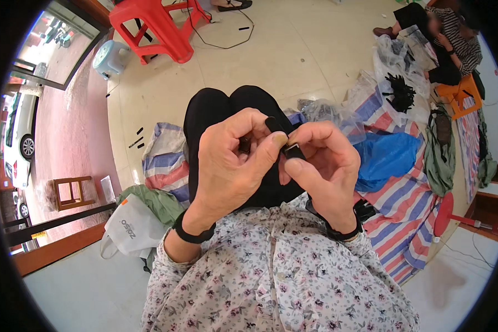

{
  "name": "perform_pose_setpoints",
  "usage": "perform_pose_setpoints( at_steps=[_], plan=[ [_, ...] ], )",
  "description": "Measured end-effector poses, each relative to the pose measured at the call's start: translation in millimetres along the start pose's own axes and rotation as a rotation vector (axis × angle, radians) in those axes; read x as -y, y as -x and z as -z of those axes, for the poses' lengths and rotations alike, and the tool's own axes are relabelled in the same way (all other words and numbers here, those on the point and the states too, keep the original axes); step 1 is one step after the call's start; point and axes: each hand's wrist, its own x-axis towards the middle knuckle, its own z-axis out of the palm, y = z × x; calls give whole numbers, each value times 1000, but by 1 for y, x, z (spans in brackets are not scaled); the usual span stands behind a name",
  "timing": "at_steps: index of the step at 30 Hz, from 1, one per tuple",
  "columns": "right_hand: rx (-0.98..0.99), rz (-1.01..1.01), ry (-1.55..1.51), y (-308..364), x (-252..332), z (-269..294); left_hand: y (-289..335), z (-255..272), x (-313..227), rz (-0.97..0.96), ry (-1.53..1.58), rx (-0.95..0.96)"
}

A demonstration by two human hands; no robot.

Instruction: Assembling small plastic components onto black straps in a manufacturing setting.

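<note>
Over my lap, both hands are raised close together with their fingertips almost meeting. My left hand (232, 163) is closed, pinching a short black strip-like piece (272, 124) between thumb and fingers; its lower part is hidden by the thumb. Between the thumb and forefinger of my right hand (329, 166) is a small black block-like piece (295, 151) with a shiny metal edge at its upper end. Whether the two pieces touch or are joined, I cannot tell. The exact kind of each is too small to make out.
Striped plastic sheeting (406, 207) with a blue bag (390, 157) lies at right, near a heap of black pieces (399, 93). A person (456, 41) sits beyond. A red stool (155, 27) stands at far left, a white bag (130, 227) at left. Black pieces (136, 139) lie on the floor.
</note>
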Motion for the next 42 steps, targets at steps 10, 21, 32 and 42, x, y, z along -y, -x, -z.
perform_pose_setpoints(
  at_steps=[10, 21, 32, 42],
  plan=[
    [-110, 57, 185, 4, -5, -5, 8, -10, 0, 56, 102, -103],
    [-173, 61, 225, 8, -6, -13, 14, -12, 10, 30, 245, -156],
    [-235, 6, 190, 2, -2, -17, 18, -15, 2, 138, 313, -203],
    [-261, -14, 294, 3, -1, -19, 16, -14, 3, 166, 334, -227]
  ],
)
